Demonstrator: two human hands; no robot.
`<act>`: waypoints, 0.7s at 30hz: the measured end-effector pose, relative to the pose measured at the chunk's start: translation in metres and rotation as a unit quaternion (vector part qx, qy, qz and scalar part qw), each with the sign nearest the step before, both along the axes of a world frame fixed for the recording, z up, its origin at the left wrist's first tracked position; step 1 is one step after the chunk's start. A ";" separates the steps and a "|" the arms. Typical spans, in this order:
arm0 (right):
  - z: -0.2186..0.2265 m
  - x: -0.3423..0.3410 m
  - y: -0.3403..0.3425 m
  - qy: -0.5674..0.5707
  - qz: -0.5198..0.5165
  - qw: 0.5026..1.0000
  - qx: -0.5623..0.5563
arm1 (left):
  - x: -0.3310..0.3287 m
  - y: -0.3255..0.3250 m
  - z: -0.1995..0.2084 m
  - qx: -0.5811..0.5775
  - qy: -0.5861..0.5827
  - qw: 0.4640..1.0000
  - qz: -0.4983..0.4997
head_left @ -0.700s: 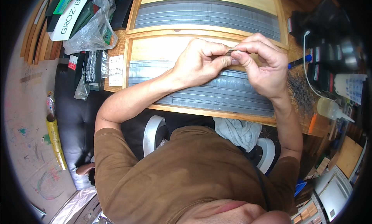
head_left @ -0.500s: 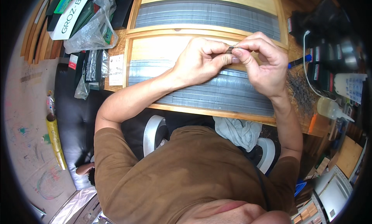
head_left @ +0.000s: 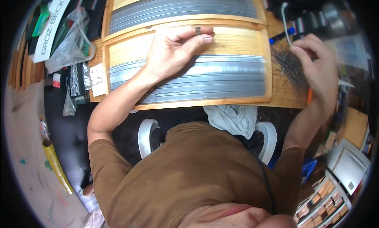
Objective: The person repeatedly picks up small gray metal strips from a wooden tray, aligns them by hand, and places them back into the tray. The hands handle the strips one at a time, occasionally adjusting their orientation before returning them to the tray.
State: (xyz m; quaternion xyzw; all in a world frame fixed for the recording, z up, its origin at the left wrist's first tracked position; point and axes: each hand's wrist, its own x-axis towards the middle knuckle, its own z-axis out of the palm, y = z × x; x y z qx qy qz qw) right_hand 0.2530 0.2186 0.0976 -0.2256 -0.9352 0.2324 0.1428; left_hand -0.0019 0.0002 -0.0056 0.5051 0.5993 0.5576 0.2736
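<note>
Between the thumb and fingers of my left hand (head_left: pixel 173 50) is a small dark metal piece (head_left: pixel 198 30). This hand hovers over the near wooden tray (head_left: pixel 185 103), in which long grey metal strips (head_left: pixel 221 76) lie in rows below a bare wood strip. Off to the right, my right hand (head_left: pixel 319 64) is closed in a pinch beside a heap of thin dark needle-like metal pieces (head_left: pixel 290 66). What its fingertips hold, if anything, is too small to make out. A white cable (head_left: pixel 284 20) runs down to those fingertips in the picture; whether they touch it I cannot tell.
Behind the near tray lies a second wooden tray (head_left: pixel 258 7) with similar strips. Plastic bags (head_left: pixel 73 44) and dark boxes crowd the left of the table. A blue-ended tool (head_left: pixel 280 35) lies past the heap. A pale cloth (head_left: pixel 233 119) hangs below the table edge, between white chair armrests (head_left: pixel 146 137).
My right hand has left the small metal piece and moved right to the needle-like heap. My left hand keeps the piece. The whole view has shifted a little.
</note>
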 end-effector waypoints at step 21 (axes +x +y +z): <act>-0.081 -0.121 -0.066 0.278 0.185 0.909 -0.249 | 0.002 -0.001 0.002 -0.037 -0.050 0.998 -0.032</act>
